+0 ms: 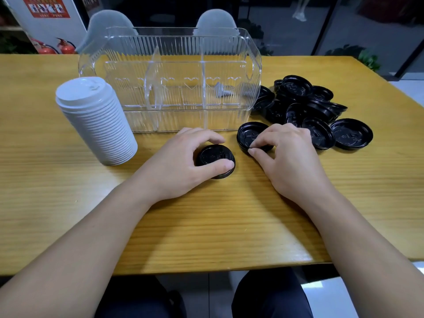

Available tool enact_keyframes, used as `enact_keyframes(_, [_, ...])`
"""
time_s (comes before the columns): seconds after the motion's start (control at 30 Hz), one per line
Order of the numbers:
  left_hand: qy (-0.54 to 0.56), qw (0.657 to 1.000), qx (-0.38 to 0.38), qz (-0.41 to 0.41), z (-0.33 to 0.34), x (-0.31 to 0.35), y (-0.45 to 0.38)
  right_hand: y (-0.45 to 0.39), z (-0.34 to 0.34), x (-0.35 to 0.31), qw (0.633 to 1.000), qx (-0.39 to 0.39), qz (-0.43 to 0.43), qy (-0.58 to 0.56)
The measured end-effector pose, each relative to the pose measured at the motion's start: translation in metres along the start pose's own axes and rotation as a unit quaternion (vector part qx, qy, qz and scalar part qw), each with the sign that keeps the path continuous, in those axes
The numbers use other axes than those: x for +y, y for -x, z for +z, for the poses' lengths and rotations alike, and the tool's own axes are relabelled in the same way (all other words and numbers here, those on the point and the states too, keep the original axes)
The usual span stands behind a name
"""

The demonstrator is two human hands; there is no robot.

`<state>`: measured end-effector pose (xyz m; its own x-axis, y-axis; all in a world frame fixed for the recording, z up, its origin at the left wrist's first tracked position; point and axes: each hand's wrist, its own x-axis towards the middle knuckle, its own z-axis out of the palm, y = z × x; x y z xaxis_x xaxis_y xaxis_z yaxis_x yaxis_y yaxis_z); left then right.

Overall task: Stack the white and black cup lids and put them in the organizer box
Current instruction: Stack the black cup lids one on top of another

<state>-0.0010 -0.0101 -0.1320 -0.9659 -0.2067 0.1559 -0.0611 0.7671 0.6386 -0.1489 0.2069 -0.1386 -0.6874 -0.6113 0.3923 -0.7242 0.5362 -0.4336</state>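
The left hand (pixel 183 161) wraps around a black lid (pixel 215 159) flat on the table (pixel 68 203). The right hand (pixel 284 154) pinches the near edge of a second black lid (pixel 246 134) just beside it. To stack well, lift that one, turn it the same way up, and press it straight down. More black lids (pixel 305 104) wait in a pile. The white lids (pixel 96 120) stand stacked beside the clear box (pixel 169 51).

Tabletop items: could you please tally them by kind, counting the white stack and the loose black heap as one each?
White lid stack: 1
Clear organizer box: 1
Loose black lid heap: 1
Black lids in hand: 2, near lid in left hand, far lid in right hand
Total: 5
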Motion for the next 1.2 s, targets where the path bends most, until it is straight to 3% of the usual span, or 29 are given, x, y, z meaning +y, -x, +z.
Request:
enact_keyframes(0.4, [0.001,1.0,-0.006,0.016,0.007,0.0,0.0,0.003,-0.004,-0.002,0.998,0.032,0.006,-0.044])
enact_keyframes(0.6, [0.002,1.0,-0.019,0.019,0.006,-0.001,0.0,0.002,-0.001,-0.005,0.998,0.052,-0.015,-0.012])
enact_keyframes(0.93, [0.001,1.0,-0.015,0.02,0.007,-0.002,0.0,0.004,0.008,-0.004,0.997,0.022,-0.047,0.054])
enact_keyframes(1.2, [0.004,1.0,-0.019,0.018,0.007,-0.001,-0.001,0.003,0.007,0.002,0.989,0.1,-0.067,0.088])
